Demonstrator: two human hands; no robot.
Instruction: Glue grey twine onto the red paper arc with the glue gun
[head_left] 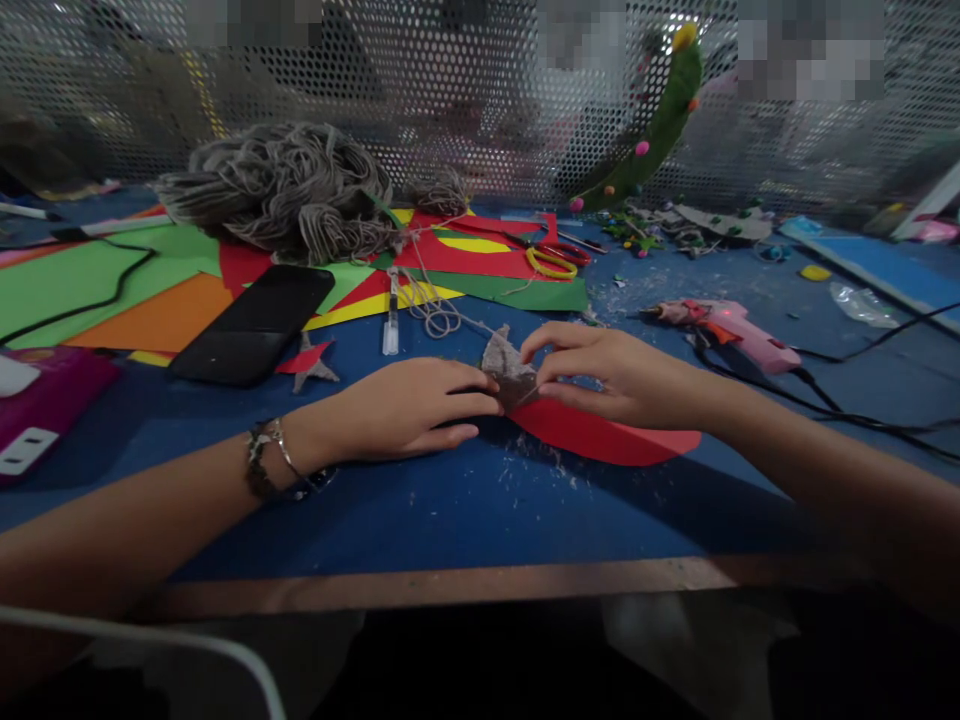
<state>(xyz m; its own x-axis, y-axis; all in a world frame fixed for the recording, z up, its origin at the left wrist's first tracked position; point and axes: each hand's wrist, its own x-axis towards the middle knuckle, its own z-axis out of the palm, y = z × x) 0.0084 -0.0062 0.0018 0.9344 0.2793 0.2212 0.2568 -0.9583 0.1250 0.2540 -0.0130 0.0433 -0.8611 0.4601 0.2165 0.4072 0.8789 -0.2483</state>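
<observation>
A small pointed piece wrapped in grey yarn (507, 362) lies at the table's middle, beside a red curved sheet piece (615, 432). My left hand (420, 408) holds its left edge with the fingertips closed. At its right edge, the thumb and fingers of my right hand (607, 368) are pinched together on grey yarn; the exact grip is partly hidden. A loose yarn strand (441, 318) trails from the piece back toward the pile. Left of my left hand lies a grey star with a red point (311, 364).
Behind are a big grey yarn heap (277, 190), coloured sheets (480, 262), scissors (556, 258) and a black phone (253, 325). A pink glue gun (739, 330) with a lit red light and black cables lies right. A perforated metal screen (465, 100) borders the back.
</observation>
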